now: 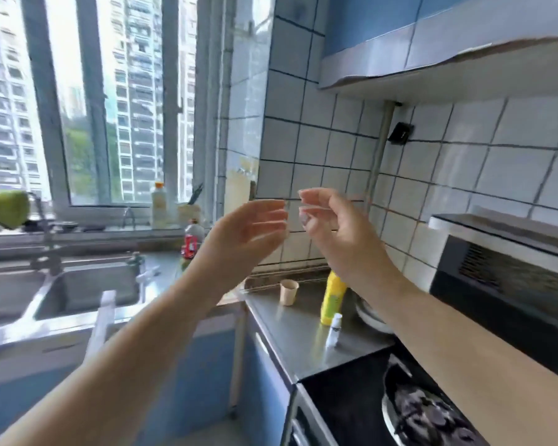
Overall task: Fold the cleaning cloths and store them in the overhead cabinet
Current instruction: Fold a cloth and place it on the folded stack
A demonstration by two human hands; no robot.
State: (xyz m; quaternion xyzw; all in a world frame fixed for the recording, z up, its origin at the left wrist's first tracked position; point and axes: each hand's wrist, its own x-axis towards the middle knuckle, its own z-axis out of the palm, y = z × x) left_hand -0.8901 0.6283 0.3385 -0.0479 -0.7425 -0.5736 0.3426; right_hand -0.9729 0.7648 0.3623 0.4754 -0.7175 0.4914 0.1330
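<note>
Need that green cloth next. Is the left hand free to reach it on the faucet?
Probably yes. The left hand is open and empty, and nothing stands between it and the green cloth draped by the faucet over the sink.

The worktop (290,336) is seen to be of brushed metal with a dull sheen, and the sink (78,294) to its left is of the same shiny steel. On the worktop a matt paper cup (289,291) and a glossy yellow plastic bottle (334,299) are found. The wall (319,149) behind the worktop is clad in smooth, glazed white tiles.
</note>
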